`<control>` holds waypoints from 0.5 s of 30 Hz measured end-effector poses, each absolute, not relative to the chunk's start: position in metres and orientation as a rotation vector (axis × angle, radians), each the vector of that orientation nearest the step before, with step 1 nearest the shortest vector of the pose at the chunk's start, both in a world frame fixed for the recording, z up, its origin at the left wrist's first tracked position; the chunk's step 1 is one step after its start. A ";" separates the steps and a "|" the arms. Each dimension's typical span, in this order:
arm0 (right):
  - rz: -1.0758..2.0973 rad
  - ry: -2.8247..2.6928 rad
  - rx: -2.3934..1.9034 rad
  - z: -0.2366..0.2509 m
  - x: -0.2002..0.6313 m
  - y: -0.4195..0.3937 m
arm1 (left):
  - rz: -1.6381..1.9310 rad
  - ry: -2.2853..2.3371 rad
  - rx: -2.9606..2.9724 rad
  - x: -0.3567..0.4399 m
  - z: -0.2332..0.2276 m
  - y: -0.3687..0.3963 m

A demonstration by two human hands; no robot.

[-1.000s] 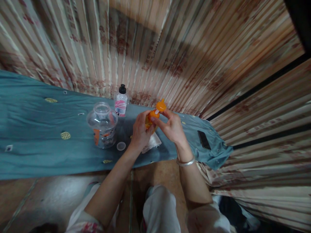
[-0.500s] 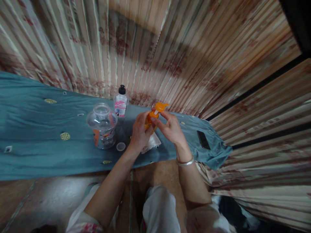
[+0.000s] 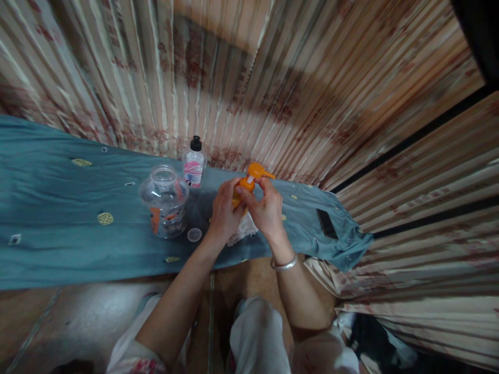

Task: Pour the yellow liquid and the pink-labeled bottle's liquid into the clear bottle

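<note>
An orange pump bottle (image 3: 255, 170) is held up over the cloth-covered table, its spout pointing right. My left hand (image 3: 226, 210) wraps round the bottle's body from the left and covers most of it. At the pump's collar, my right hand (image 3: 265, 206) is closed with thumb and fingers round it. Under the hands lies a white cloth (image 3: 245, 228) with a scalloped edge, partly hidden. A small clear round cap (image 3: 194, 235) rests on the table left of my left hand.
A wide clear plastic jar (image 3: 163, 200) without a lid stands to the left. Behind it is a clear bottle (image 3: 194, 169) with black top and pink label. A phone (image 3: 326, 224) lies at right on the teal tablecloth (image 3: 70, 218). Patterned curtains (image 3: 241, 78) hang behind and at right.
My right hand has shifted slightly left and turned at the pump collar. The spout has turned and now points more down to the right. My left hand has stayed in place.
</note>
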State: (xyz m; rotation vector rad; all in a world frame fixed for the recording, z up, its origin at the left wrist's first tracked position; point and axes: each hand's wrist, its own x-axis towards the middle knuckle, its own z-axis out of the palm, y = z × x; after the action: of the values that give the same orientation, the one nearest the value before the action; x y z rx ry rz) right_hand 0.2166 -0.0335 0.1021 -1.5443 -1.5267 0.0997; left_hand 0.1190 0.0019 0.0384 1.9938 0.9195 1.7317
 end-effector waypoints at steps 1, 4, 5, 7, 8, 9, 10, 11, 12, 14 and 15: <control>0.123 -1.541 -1.532 0.102 0.218 -0.033 | 1.736 0.919 1.999 0.119 0.038 0.002; 0.153 -1.546 -1.541 0.102 0.220 -0.033 | 1.757 0.913 2.012 0.119 0.038 0.002; 0.143 -1.530 -1.551 0.101 0.219 -0.033 | 1.761 0.911 2.015 0.119 0.038 0.002; 0.104 -1.476 -1.559 0.099 0.217 -0.033 | 1.750 0.905 2.023 0.119 0.038 0.002; 0.083 -1.444 -1.556 0.097 0.215 -0.034 | 1.740 0.903 2.024 0.119 0.038 0.002; 0.067 -1.416 -1.551 0.095 0.213 -0.034 | 1.732 0.903 2.022 0.119 0.039 0.002; 0.060 -1.395 -1.544 0.094 0.211 -0.034 | 1.724 0.907 2.019 0.119 0.039 0.002; 0.063 -1.388 -1.536 0.093 0.210 -0.034 | 1.717 0.913 2.014 0.119 0.038 0.002; 0.076 -1.396 -1.524 0.092 0.210 -0.034 | 1.707 0.920 2.010 0.119 0.038 0.002; 0.123 -1.437 -1.484 0.091 0.211 -0.035 | 1.684 0.939 2.005 0.118 0.037 0.002; 0.159 -1.465 -1.458 0.091 0.213 -0.035 | 1.671 0.947 2.006 0.118 0.037 0.002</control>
State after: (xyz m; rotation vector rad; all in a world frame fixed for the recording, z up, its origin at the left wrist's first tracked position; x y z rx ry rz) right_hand 0.2130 -0.0350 0.0910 -1.4577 -1.4647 0.1585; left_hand 0.1184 0.0024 0.0366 2.0056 0.9466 1.6710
